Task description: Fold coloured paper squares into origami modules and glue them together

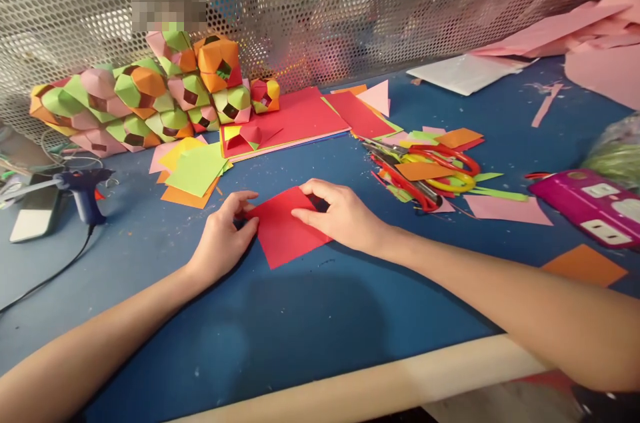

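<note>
A red square of paper (285,236) is held between my two hands, just above the blue tabletop. My left hand (223,234) pinches its left corner between thumb and fingers. On the opposite side my right hand (345,213) grips the sheet, thumb on top and fingers at the far edge. The paper looks flat, with no fold that I can make out. Beyond it lie a stack of red sheets (300,120) and a small folded paper piece (247,138) resting on that stack.
Folded paper balls (140,90) are piled at the back left against a perforated metal screen. A glue gun (87,193) with its cord stands at left, near loose paper squares (197,170). Scissors (425,170) lie among scraps at right, before a purple power strip (590,206).
</note>
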Tool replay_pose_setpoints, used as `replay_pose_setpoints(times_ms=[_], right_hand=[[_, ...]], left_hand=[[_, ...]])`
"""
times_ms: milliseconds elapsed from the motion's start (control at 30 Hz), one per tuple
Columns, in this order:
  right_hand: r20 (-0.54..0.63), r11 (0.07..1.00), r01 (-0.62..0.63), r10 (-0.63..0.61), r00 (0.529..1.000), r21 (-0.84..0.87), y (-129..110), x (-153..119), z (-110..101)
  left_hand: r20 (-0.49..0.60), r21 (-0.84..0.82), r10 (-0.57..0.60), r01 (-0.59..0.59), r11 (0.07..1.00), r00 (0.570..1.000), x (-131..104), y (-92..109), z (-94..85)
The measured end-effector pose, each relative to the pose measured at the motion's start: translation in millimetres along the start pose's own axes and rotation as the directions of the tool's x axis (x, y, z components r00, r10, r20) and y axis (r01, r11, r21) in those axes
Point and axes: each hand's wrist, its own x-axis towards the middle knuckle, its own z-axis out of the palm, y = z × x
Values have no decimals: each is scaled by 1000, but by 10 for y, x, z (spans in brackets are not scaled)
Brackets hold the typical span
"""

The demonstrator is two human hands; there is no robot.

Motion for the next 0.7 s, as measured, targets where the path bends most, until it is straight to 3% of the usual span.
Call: replay_pose_setpoints(times_ms=[167, 267, 400, 600, 700], right_hand=[[86, 935, 313, -302, 949, -169, -10, -81, 43], [151, 880, 416, -390, 908, -231, -10, -105, 35], [148, 871, 432, -408, 901, -234, -14, -111, 10], [-41, 910, 292, -317, 947, -295, 12, -53, -34], [-48, 898, 312, -342, 938, -312, 36, -44, -20]], left_hand=[[52, 55, 25, -27, 998, 998, 10, -36, -36], [51, 77, 87, -91, 993, 995, 28, -67, -70], [45, 56, 99, -101, 993, 994, 17, -48, -89], [117, 17, 17, -20, 1000, 993, -53, 16, -65], [111, 62, 79, -86, 994, 991, -59, 11, -58]])
